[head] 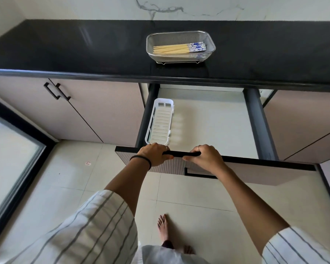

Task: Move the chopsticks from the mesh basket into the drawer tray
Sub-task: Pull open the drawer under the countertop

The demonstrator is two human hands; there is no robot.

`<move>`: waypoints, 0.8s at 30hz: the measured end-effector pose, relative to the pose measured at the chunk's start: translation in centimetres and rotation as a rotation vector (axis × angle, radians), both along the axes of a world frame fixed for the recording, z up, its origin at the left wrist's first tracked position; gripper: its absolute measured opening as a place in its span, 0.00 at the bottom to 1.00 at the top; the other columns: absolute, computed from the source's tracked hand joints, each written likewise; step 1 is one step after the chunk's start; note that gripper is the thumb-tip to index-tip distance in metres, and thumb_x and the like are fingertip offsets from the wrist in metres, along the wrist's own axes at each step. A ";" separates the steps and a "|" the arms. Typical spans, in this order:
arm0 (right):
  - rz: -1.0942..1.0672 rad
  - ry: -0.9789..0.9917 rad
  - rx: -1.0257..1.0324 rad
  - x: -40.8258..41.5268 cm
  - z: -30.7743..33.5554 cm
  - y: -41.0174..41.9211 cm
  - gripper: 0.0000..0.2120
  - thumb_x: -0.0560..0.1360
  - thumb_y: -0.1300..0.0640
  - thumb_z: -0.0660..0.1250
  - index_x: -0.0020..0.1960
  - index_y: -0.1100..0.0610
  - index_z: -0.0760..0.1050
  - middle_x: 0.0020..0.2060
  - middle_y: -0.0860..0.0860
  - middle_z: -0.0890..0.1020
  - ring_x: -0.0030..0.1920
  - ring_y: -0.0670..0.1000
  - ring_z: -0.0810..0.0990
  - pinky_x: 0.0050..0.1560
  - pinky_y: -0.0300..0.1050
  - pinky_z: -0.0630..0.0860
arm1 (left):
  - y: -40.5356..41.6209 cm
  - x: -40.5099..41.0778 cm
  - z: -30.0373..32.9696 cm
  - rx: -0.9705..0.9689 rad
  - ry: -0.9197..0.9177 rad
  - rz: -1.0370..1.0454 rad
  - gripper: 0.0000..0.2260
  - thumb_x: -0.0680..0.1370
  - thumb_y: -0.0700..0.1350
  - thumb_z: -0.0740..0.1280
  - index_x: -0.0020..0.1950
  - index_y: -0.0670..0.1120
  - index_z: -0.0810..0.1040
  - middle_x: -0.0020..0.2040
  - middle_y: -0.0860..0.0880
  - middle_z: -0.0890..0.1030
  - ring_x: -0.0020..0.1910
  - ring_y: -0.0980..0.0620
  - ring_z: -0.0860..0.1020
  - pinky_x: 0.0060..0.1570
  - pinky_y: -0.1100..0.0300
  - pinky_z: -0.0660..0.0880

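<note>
A metal mesh basket stands on the black countertop. Inside it lie several wooden chopsticks with blue-and-white patterned ends pointing right. Below, a drawer is pulled out. A white slotted drawer tray sits along its left side, with nothing in it. My left hand and my right hand both grip the black drawer handle on the drawer's front edge, side by side.
Closed cabinet doors with black handles stand to the left of the drawer. Another cabinet front is on the right. A dark-framed glass door is at the far left. My bare foot rests on the tiled floor.
</note>
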State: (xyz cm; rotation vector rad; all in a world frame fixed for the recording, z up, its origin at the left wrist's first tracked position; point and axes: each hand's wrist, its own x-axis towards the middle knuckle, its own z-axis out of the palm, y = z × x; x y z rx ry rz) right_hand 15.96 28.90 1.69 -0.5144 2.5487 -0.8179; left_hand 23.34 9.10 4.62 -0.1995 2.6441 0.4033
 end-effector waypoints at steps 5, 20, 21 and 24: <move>0.029 -0.039 -0.018 2.3 -0.1 1.0 0.20 0.64 0.38 0.74 0.47 0.52 0.82 0.42 0.47 0.85 0.43 0.49 0.81 0.41 0.43 0.75 | 1.1 2.9 0.2 0.063 -0.019 0.049 0.17 0.81 0.57 0.62 0.65 0.49 0.77 0.59 0.46 0.81 0.58 0.45 0.79 0.60 0.49 0.76; 0.115 -0.128 0.017 7.2 0.8 2.6 0.19 0.65 0.41 0.74 0.45 0.56 0.81 0.40 0.51 0.84 0.45 0.52 0.81 0.49 0.48 0.77 | 3.9 8.4 0.9 0.010 -0.017 0.138 0.17 0.80 0.56 0.65 0.63 0.47 0.80 0.57 0.45 0.82 0.56 0.47 0.80 0.58 0.52 0.77; 0.125 -0.132 0.024 7.2 1.0 2.6 0.20 0.66 0.41 0.74 0.45 0.57 0.81 0.41 0.52 0.84 0.45 0.53 0.81 0.49 0.49 0.77 | 4.0 8.5 0.9 0.006 -0.008 0.146 0.17 0.80 0.56 0.65 0.63 0.47 0.80 0.57 0.45 0.82 0.55 0.47 0.80 0.57 0.52 0.78; 0.170 -0.142 0.073 6.9 1.7 2.5 0.20 0.67 0.41 0.73 0.44 0.59 0.81 0.40 0.53 0.84 0.44 0.53 0.80 0.47 0.47 0.76 | 4.4 8.7 1.0 0.004 0.007 0.173 0.17 0.80 0.55 0.65 0.63 0.45 0.80 0.56 0.44 0.82 0.55 0.46 0.80 0.56 0.53 0.78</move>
